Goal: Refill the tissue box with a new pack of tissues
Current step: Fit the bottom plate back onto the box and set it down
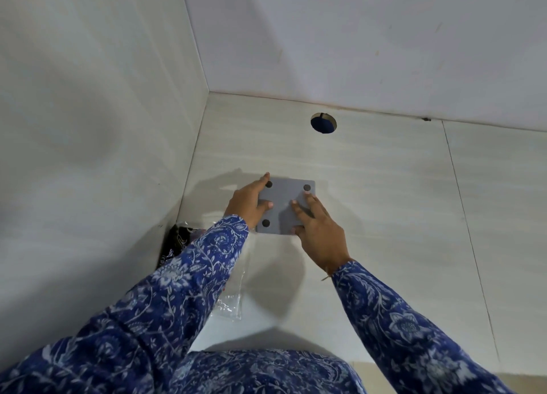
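Setting: indoor corner, most likely a home or office desk nook.
Surface: pale, faintly grained desktop (370,186) with a panel seam.
Walls: plain white panels (88,97) meeting at the corner.
Fitting: round cable hole (323,123) near the rear edge.
Clutter: clear plastic wrapper (233,302) on the desktop.

I see grey square panel (285,205) with dark round pads at corners, lying on pale table (370,186) near wall corner. Left hand (248,202) grips panel's left edge, thumb on top. Right hand (318,230) lies flat on right part, fingers spread. Clear plastic wrap (233,299) under left sleeve (177,290). Round hole (323,123) in table farther back.
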